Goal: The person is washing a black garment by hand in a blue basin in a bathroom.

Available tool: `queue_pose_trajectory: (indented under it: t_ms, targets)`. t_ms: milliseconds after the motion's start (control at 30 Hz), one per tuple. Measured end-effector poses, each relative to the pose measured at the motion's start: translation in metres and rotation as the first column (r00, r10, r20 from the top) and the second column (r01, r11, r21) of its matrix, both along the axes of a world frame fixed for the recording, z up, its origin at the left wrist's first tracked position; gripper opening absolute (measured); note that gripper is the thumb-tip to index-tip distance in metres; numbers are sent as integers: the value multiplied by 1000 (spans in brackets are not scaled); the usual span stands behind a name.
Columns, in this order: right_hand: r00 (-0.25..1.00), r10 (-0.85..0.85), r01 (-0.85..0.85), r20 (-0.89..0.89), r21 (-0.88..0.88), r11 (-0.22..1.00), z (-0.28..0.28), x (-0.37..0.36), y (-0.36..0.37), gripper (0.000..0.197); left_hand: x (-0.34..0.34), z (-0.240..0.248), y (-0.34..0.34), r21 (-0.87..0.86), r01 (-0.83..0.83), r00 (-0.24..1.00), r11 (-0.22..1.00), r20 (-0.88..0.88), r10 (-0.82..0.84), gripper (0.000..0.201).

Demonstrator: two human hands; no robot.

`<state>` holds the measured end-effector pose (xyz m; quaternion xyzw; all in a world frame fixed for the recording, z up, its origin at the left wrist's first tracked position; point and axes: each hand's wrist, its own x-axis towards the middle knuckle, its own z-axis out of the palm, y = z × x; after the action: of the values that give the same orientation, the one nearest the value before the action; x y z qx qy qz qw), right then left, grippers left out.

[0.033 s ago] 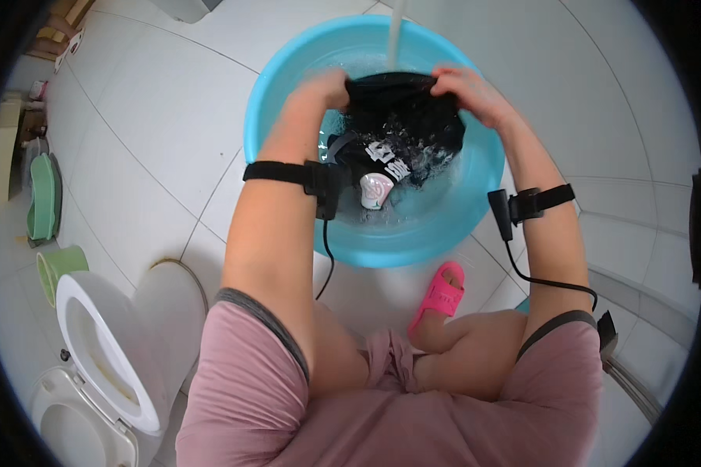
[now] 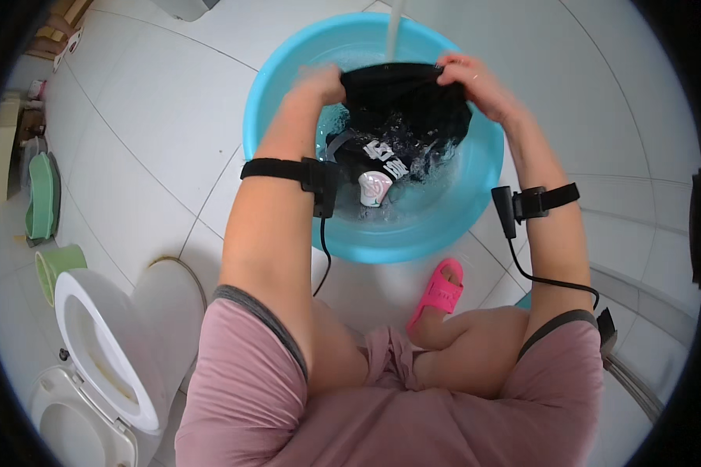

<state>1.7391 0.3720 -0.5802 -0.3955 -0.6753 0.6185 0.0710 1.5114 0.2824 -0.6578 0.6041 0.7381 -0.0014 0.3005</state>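
A black garment (image 2: 405,101) with white lettering and a pale pink print hangs partly in the water of a round blue basin (image 2: 401,251). My left hand (image 2: 322,84), slightly blurred, is closed on its upper left edge. At the upper right corner, my right hand (image 2: 473,80) pinches the cloth between thumb and fingers. The top edge is stretched between both hands, above the water. Its lower part, with the print, lies wet in the water, which ripples around it. I cannot make out the garment's exact kind.
A pale pipe or hose (image 2: 396,31) comes down at the basin's far side. To the left stand a white toilet (image 2: 163,311), a green bucket (image 2: 62,268) and a green tub (image 2: 44,194). My foot in a pink slipper (image 2: 442,294) rests just nearer than the basin. Cables hang from both forearm straps.
Both hands have moved slightly farther away and apart. The garment's top edge is lifted a little and pulled wider between them.
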Motion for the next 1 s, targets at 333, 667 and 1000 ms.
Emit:
queue_pose_trajectory:
  t_ms: [333, 667, 1000]
  targets:
    - [944, -28, 62, -329, 92, 994, 33, 1, -12, 40, 40, 81, 18, 212, -351, 538, 912, 843, 11, 21]
    - [903, 85, -388, 422, 710, 588, -40, -7, -3, 36, 47, 40, 28, 1, -50, 918, 999, 393, 45, 48]
    - [533, 251, -618, 808, 170, 767, -114, -19, -62, 73, 81, -37, 11, -555, 71, 987, 829, 158, 21, 96]
